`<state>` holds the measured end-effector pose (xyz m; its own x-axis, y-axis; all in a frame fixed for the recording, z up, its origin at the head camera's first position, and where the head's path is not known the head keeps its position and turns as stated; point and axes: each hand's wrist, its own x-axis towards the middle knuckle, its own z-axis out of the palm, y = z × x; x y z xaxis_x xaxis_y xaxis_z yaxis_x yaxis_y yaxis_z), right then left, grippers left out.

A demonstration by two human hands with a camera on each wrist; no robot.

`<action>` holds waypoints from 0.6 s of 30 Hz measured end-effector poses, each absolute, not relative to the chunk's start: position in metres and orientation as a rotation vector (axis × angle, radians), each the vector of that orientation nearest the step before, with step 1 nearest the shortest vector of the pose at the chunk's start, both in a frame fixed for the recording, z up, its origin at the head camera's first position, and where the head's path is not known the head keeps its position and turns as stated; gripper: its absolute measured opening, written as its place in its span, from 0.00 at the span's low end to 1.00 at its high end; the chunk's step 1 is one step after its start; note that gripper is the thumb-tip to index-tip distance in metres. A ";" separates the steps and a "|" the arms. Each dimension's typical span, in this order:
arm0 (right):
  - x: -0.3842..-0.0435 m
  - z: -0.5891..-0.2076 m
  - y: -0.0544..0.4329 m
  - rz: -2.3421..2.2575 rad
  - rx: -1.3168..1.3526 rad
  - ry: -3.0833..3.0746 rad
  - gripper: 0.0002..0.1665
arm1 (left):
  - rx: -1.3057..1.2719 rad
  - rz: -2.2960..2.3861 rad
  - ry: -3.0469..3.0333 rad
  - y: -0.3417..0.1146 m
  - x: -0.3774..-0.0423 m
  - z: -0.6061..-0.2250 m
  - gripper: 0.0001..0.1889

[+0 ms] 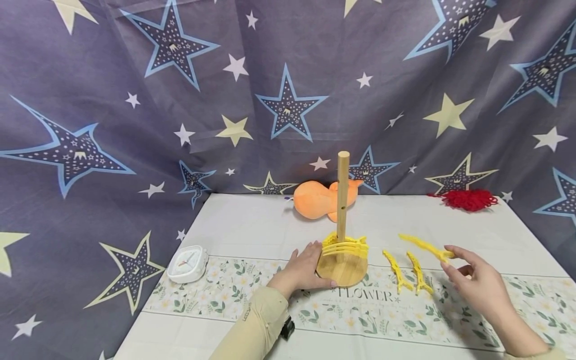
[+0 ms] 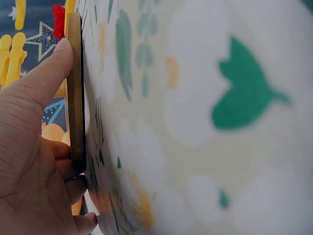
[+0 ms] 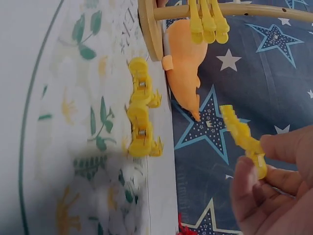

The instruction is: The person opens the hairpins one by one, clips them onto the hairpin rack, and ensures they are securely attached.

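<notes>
A wooden stand (image 1: 343, 200), an upright round post on a disc base, stands mid-table. Several yellow hair clips (image 1: 344, 247) sit at the lower part of its post. My left hand (image 1: 303, 270) grips the rim of the base (image 2: 75, 98), thumb and fingers spread along its edge. Off to the right, my right hand (image 1: 479, 280) pinches another yellow hair clip (image 3: 242, 134) at its handle end between thumb and fingers, its long end pointing toward the stand. Between stand and right hand, two more yellow clips (image 1: 396, 272) lie side by side on the tablecloth.
An orange plush toy (image 1: 315, 200) lies behind the stand. Red yarn (image 1: 470, 199) is at the back right, and a white alarm clock (image 1: 187, 264) stands at the left edge. A star-patterned curtain (image 1: 288, 100) hangs behind the table.
</notes>
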<state>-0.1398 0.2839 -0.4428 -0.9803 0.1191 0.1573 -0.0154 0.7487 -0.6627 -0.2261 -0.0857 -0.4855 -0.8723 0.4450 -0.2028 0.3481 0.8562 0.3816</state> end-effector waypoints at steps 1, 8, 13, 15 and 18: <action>-0.140 -0.442 0.282 1.062 -0.071 -2.729 0.32 | 0.599 0.482 2.745 -0.086 -0.226 -0.485 0.59; -0.142 -0.440 0.273 1.184 -0.002 -2.570 0.33 | 0.587 0.467 2.739 -0.085 -0.226 -0.485 0.59; -0.146 -0.438 0.266 1.302 0.047 -2.485 0.31 | 0.591 0.482 2.741 -0.086 -0.226 -0.485 0.59; -0.146 -0.438 0.263 1.345 0.080 -2.454 0.28 | 0.595 0.490 2.743 -0.086 -0.226 -0.485 0.59; -0.147 -0.437 0.260 1.389 0.142 -2.413 0.26 | 0.599 0.493 2.744 -0.086 -0.226 -0.485 0.59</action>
